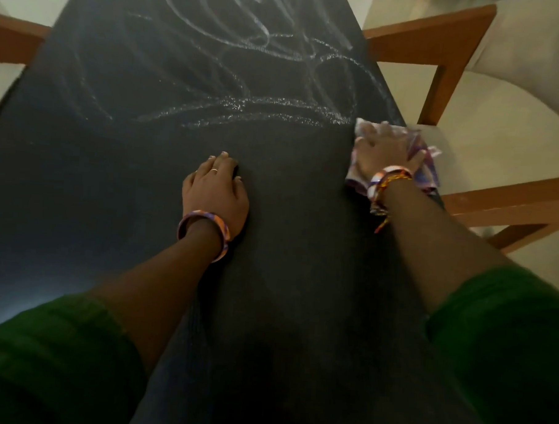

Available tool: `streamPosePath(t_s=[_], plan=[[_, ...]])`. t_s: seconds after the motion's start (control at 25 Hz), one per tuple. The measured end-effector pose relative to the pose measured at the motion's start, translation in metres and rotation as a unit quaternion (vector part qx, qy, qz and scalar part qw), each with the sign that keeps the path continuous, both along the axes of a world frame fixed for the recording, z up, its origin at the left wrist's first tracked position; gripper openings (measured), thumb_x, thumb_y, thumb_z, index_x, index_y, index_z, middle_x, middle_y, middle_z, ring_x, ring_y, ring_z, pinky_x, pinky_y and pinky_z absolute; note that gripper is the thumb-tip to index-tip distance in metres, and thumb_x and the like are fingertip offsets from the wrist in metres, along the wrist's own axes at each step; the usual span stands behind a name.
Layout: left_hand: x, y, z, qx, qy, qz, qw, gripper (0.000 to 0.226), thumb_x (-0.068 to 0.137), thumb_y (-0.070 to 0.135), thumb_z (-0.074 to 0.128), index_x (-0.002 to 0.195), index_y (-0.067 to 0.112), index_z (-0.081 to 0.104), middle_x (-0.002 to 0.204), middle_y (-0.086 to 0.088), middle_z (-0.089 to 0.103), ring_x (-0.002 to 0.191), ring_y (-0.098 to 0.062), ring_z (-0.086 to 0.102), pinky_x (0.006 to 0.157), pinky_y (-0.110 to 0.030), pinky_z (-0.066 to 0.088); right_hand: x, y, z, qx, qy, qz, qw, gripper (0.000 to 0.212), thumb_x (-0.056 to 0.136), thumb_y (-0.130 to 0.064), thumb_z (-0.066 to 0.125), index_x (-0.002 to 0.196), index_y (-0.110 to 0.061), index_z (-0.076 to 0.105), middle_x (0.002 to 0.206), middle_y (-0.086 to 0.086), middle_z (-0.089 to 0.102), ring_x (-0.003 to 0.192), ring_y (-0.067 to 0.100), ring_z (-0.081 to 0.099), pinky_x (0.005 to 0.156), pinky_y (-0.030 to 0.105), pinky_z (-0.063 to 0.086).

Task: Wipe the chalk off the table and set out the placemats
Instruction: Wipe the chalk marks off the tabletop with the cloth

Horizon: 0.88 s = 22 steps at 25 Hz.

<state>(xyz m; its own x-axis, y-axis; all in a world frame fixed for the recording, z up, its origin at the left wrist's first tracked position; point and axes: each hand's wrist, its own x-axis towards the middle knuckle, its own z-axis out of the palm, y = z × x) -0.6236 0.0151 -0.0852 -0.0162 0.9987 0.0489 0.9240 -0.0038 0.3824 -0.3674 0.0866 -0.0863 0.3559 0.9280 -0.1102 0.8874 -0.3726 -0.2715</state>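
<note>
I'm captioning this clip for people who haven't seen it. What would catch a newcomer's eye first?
White chalk scribbles loop across the far half of the dark table. At its right edge the right hand presses a patterned cloth flat, while the left hand rests mid-table.

- Legible text, labels, brands, numbers: none you can read anywhere in view.
- Chalk marks (pixel 256 60) on the table (pixel 113 179), far half toward its right edge: loops and scribbles only, forming no letters or digits.
</note>
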Motion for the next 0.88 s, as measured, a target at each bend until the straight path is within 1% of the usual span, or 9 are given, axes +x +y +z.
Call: streamPosePath(t_s=[0.12,0.16,0.24,0.4,0.52,0.6,0.76,0.84,0.88], plan=[[0.001,0.000,0.001,0.000,0.005,0.004,1.000,0.038,0.097,0.023,0.037,0.133,0.013,0.044,0.148,-0.005,0.036,0.139,-0.022,0.027,0.112,-0.039,0.018,0.038,-0.040,0.009,0.015,0.005,-0.035,0.999,0.046,0.101,-0.035,0.027,0.147,-0.032,0.029,0.156,0.003,0.023,0.141,0.032,0.022,0.115,0.058,0.013],[0.002,0.000,0.002,-0.001,0.006,0.005,1.000,0.038,0.097,0.023,0.037,0.133,0.013,0.043,0.148,-0.005,0.036,0.139,-0.022,0.027,0.112,-0.040,0.018,0.031,-0.061,0.009,0.024,-0.006,-0.034,0.999,0.046,0.101,-0.034,0.028,0.147,-0.031,0.028,0.156,0.003,0.022,0.142,0.032,0.021,0.115,0.057,0.012],[0.004,-0.001,0.002,-0.005,0.008,0.008,1.000,0.038,0.097,0.023,0.036,0.133,0.013,0.043,0.148,-0.006,0.036,0.139,-0.022,0.027,0.112,-0.040,0.018,-0.007,-0.096,0.004,0.031,-0.022,-0.014,0.999,0.047,0.101,-0.036,0.030,0.148,-0.033,0.027,0.158,-0.002,0.017,0.145,0.027,0.011,0.114,0.058,0.003],[0.004,0.000,0.003,-0.009,0.010,0.008,1.000,0.036,0.097,0.023,0.037,0.131,0.013,0.044,0.148,-0.006,0.036,0.138,-0.022,0.027,0.112,-0.040,0.018,-0.101,-0.089,0.000,0.044,-0.021,0.149,0.988,0.047,0.100,-0.039,0.030,0.147,-0.039,0.025,0.159,-0.010,0.013,0.146,0.021,0.003,0.113,0.056,-0.006],[0.003,0.000,0.000,-0.007,0.012,0.011,1.000,0.036,0.097,0.023,0.037,0.131,0.014,0.045,0.148,-0.005,0.035,0.138,-0.022,0.028,0.112,-0.040,0.019,-0.105,-0.035,0.001,0.024,-0.009,0.212,0.977,0.047,0.100,-0.039,0.028,0.147,-0.040,0.025,0.159,-0.011,0.013,0.147,0.021,0.005,0.113,0.057,-0.006],[0.003,0.000,-0.001,-0.003,0.012,0.011,1.000,0.036,0.097,0.024,0.037,0.131,0.015,0.045,0.148,-0.004,0.036,0.138,-0.022,0.029,0.112,-0.041,0.019,-0.070,-0.005,-0.001,0.018,-0.025,0.164,0.986,0.046,0.100,-0.039,0.027,0.146,-0.041,0.025,0.159,-0.010,0.014,0.146,0.022,0.006,0.113,0.059,-0.005],[0.003,0.001,-0.002,-0.003,0.010,0.015,1.000,0.037,0.097,0.025,0.037,0.132,0.015,0.044,0.148,-0.003,0.035,0.138,-0.022,0.028,0.112,-0.041,0.019,0.017,-0.003,0.005,0.009,-0.013,-0.033,0.999,0.046,0.102,-0.038,0.026,0.148,-0.035,0.027,0.159,-0.003,0.015,0.146,0.027,0.008,0.114,0.061,-0.001],[0.003,0.002,-0.002,-0.006,0.011,0.015,1.000,0.037,0.097,0.025,0.037,0.133,0.016,0.043,0.149,-0.003,0.035,0.139,-0.021,0.027,0.112,-0.040,0.018,0.014,-0.017,0.006,0.006,-0.023,-0.063,0.998,0.046,0.102,-0.038,0.026,0.148,-0.034,0.026,0.159,-0.002,0.015,0.146,0.028,0.009,0.114,0.061,-0.001],[0.003,0.002,-0.001,-0.007,0.011,0.015,1.000,0.037,0.097,0.025,0.037,0.132,0.016,0.043,0.149,-0.003,0.035,0.139,-0.021,0.027,0.112,-0.040,0.018,-0.003,-0.025,0.005,0.013,-0.031,-0.042,0.999,0.046,0.102,-0.039,0.027,0.148,-0.035,0.025,0.159,-0.003,0.015,0.146,0.027,0.010,0.114,0.060,-0.001]])
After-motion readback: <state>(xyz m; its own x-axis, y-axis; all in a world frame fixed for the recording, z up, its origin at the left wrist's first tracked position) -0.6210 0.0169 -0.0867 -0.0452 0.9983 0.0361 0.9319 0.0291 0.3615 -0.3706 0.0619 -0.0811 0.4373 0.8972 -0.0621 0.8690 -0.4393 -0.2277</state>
